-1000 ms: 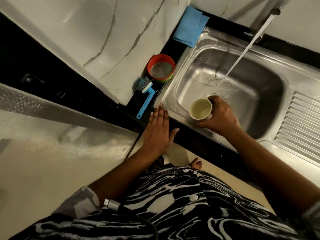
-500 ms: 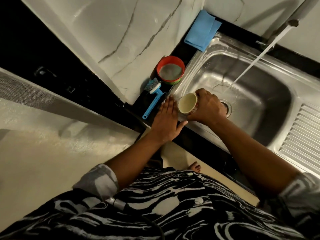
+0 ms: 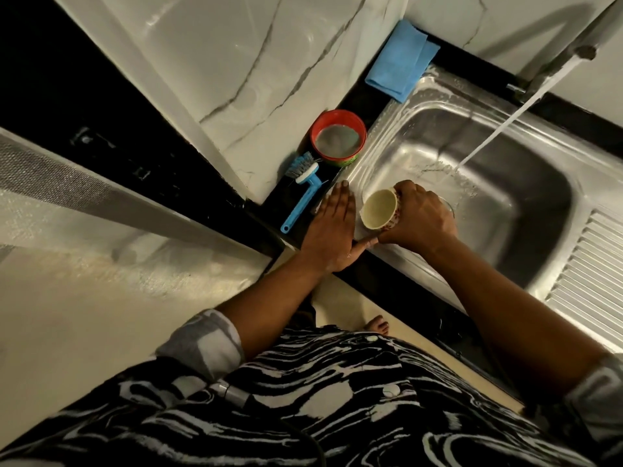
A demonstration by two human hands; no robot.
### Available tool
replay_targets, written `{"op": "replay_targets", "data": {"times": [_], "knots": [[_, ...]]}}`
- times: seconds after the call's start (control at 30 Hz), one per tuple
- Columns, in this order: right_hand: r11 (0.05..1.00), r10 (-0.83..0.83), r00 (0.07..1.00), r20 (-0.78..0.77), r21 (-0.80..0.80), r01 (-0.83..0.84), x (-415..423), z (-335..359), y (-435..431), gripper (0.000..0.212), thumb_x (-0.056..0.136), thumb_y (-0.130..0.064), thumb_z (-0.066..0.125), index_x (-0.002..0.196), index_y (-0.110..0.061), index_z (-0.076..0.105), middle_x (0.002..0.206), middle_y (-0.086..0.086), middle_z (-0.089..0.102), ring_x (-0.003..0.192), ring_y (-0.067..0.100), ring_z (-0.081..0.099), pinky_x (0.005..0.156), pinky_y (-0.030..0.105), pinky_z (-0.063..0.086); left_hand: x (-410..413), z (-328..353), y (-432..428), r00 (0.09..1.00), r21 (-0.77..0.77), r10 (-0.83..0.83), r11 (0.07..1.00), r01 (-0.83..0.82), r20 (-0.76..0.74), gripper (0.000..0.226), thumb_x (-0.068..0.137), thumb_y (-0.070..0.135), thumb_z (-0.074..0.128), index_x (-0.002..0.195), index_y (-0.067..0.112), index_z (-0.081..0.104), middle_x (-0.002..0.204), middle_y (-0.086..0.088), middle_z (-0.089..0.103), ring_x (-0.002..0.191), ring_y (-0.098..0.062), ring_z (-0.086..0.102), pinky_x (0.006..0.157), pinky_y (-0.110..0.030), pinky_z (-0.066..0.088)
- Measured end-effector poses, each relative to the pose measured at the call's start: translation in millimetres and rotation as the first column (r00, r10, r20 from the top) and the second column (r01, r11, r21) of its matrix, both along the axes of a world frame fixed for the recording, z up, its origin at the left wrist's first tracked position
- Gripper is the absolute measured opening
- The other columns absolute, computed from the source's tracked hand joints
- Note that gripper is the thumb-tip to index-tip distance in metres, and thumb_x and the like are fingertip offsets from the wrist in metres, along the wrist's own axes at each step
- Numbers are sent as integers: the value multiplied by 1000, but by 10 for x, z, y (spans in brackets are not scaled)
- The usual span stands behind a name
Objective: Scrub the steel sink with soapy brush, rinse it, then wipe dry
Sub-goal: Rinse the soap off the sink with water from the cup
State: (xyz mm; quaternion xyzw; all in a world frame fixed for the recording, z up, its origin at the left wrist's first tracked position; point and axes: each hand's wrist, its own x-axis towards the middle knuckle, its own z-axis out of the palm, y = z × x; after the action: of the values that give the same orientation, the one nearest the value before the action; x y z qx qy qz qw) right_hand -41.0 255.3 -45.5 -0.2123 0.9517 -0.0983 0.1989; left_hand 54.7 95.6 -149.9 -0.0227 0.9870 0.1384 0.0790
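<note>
The right hand (image 3: 421,215) is gripping a tipped cup (image 3: 380,209) over the sink (image 3: 526,210). The left hand (image 3: 332,230) is lying flat, fingers straight, on the sink's rim beside the brush (image 3: 301,191). Water (image 3: 499,129) is running.

Brush (image 3: 301,192) blue, white collar; bowl (image 3: 338,137) red; cloth (image 3: 401,60) blue; cup (image 3: 380,209) cream inside; garment (image 3: 303,409) black with white swirls; wall (image 3: 236,62) white, grey-veined.

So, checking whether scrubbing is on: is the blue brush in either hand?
No, the blue brush lies on the counter by the red bowl; the left hand rests flat, the right hand grips a cup.
</note>
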Motion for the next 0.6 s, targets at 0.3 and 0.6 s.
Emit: {"op": "replay_targets", "data": {"times": [0.3, 0.6], "knots": [[987, -94, 993, 73, -125, 103, -40, -8, 369, 99, 51, -48, 92, 135, -20, 49, 123, 7, 64, 112, 31, 60, 92, 43, 50, 566, 76, 5, 999, -51, -20, 998, 21, 26, 108, 99, 80, 24, 167, -1, 4, 176, -21, -1, 164, -31, -4, 133, -48, 5], [999, 34, 999, 19, 37, -35, 80, -11, 599, 98, 53, -51, 91, 136, -22, 47, 131, 6, 58, 123, 31, 52, 88, 42, 49, 307, 61, 113, 996, -98, -17, 995, 26, 90, 112, 96, 84, 6, 166, -3, 3, 175, -24, -5, 164, -34, -5, 133, -49, 7]]}}
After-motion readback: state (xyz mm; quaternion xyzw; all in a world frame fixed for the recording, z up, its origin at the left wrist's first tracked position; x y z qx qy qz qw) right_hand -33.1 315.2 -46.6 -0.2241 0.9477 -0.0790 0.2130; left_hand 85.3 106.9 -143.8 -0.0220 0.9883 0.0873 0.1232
